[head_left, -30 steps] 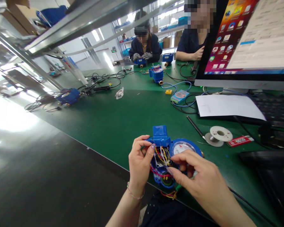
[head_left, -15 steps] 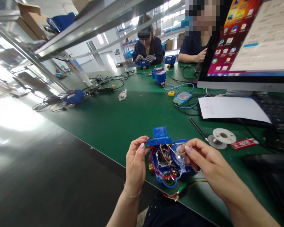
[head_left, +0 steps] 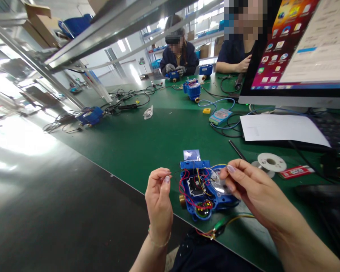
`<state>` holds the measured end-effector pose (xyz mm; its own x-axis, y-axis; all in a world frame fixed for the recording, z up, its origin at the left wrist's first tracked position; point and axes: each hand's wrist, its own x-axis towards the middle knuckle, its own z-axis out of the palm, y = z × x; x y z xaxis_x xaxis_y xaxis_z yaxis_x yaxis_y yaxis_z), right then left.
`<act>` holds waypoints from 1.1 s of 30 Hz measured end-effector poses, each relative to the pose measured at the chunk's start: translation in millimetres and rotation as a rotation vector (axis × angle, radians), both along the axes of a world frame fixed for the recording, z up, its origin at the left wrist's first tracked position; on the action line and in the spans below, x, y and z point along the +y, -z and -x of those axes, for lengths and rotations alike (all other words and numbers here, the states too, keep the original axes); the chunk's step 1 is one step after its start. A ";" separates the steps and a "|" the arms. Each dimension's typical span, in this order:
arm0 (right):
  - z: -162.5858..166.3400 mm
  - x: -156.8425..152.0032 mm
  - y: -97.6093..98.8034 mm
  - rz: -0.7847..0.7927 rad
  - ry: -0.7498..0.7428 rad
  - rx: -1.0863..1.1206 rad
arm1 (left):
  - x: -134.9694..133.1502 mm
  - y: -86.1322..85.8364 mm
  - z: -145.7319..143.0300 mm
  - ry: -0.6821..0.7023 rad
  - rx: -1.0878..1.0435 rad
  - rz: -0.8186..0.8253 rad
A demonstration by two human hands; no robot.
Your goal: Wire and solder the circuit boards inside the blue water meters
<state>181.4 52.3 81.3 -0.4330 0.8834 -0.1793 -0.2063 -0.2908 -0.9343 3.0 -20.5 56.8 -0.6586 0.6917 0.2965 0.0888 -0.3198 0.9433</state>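
Note:
A blue meter body (head_left: 204, 190) lies opened on the green table (head_left: 147, 139), its lid (head_left: 192, 155) flipped up and red, yellow and black wires showing inside. My left hand (head_left: 158, 200) hovers just left of it, thumb and forefinger pinched on a thin dark wire. My right hand (head_left: 249, 189) rests on the meter's right side, fingers curled over its clear dial cover and the wires there. Green and red clip leads (head_left: 218, 227) trail from under the meter toward me.
A monitor (head_left: 300, 53) and white paper (head_left: 280, 128) stand at right, with a solder spool (head_left: 271, 162) and red lighter (head_left: 296, 172) near my right hand. Further meters (head_left: 193, 89) and cables lie across the table. Two people work at the far end.
My left hand has let go of the meter's left edge and drawn back, pinching a wire. The meter now lies flatter on the table, and my right hand has shifted to its right side.

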 end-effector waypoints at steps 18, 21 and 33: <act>2.0 -4.2 -8.1 0.032 0.008 -0.047 | -36.4 -24.1 -45.7 0.052 1.296 -0.184; 1.7 -4.8 -8.1 0.029 0.008 -0.044 | -37.7 -20.1 -43.0 -0.015 1.200 -0.127; 2.9 -3.3 -3.1 0.018 0.000 -0.040 | -15.1 -19.8 -32.1 0.113 0.921 0.420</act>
